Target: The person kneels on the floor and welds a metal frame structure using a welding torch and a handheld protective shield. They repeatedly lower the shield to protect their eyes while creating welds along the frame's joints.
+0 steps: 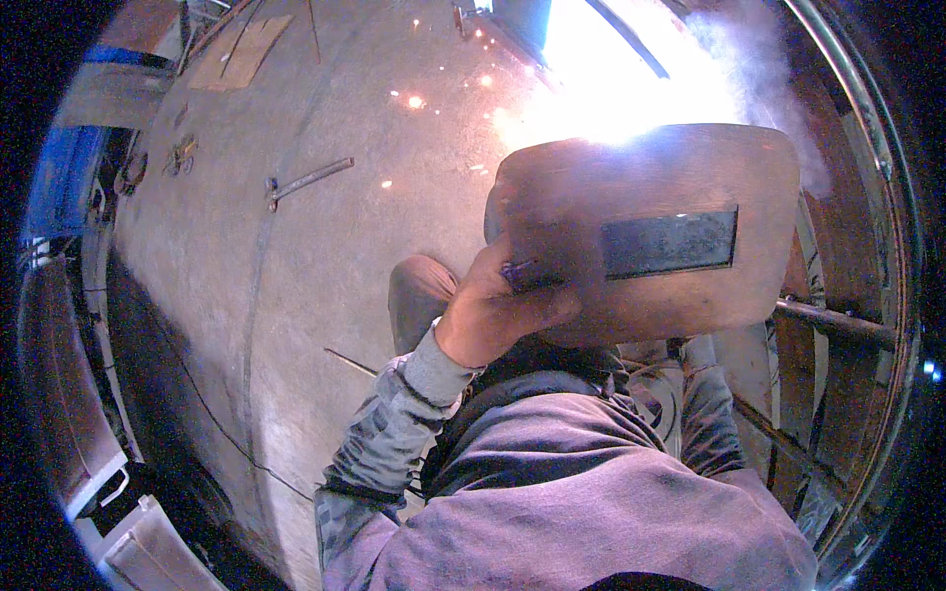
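Note:
My left hand (501, 313) is closed round the handle at the left side of a brown handheld welding shield (670, 295). A dark rectangular viewing window (670, 242) is set in the shield. Beyond its top edge a white welding glare washes out whatever lies there, with smoke rising at the right and orange sparks (415, 102) flying to the left. My right arm (711, 409) reaches forward beneath the shield, which hides my right hand and anything in it.
A hammer (310, 183) lies on the concrete floor (296, 295) to the left. A thin cable (212, 419) runs along the floor. Flat cardboard (239, 51) lies at the far left. Metal bars and a pipe (838, 323) stand close on my right. Blue material (69, 182) shows at the left edge.

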Tool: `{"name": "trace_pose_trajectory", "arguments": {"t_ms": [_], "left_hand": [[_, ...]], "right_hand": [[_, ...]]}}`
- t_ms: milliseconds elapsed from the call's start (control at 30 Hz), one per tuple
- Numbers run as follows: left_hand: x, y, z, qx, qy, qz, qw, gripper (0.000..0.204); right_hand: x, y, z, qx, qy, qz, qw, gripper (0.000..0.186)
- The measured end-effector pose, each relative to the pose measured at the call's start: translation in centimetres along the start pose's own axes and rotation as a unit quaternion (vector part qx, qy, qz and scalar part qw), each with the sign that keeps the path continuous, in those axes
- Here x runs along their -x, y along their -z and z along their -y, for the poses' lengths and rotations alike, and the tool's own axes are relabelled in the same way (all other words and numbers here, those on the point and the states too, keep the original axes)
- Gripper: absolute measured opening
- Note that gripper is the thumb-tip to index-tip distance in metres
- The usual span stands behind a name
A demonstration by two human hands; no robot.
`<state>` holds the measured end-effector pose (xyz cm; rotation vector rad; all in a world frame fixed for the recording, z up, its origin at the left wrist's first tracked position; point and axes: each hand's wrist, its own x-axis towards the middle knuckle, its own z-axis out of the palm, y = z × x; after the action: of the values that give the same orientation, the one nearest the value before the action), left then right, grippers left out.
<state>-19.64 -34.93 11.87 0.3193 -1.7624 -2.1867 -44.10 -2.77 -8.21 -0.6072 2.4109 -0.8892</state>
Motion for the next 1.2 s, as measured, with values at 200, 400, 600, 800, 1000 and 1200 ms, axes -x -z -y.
{"name": "trace_pose_trajectory", "arguments": {"t_ms": [200,400,600,800,1000,1200], "left_hand": [[-0.1,0.1,-1.6,0.115,0.134,0.011,0.984,0.052],[1.2,0.7,-2.4,-0.02,0.04,-0.191,0.981,0.037],[1.4,1.9,-3.8,-0.036,-0.07,-0.331,0.94,0.047],[2.4,0.7,-3.5,0.084,-0.053,-0.266,0.959,0.056],[2.9,-1.3,-1.9,0.002,-0.006,-0.068,0.998,0.055],[2.9,-3.2,-2.0,0.093,0.076,-0.017,0.993,0.065]], "right_hand": [[0.7,-0.4,-1.3,0.005,0.004,-0.003,1.0,0.063],[2.0,-0.1,0.0,-0.03,-0.056,0.022,0.998,0.064],[2.5,-0.3,4.5,-0.055,-0.086,0.012,0.995,0.066],[1.8,-0.8,1.4,-0.01,-0.035,-0.012,0.999,0.072],[1.2,-0.9,0.0,0.036,0.064,-0.017,0.997,0.073],[1.5,-1.6,1.0,0.006,0.01,-0.005,1.0,0.073]]}}
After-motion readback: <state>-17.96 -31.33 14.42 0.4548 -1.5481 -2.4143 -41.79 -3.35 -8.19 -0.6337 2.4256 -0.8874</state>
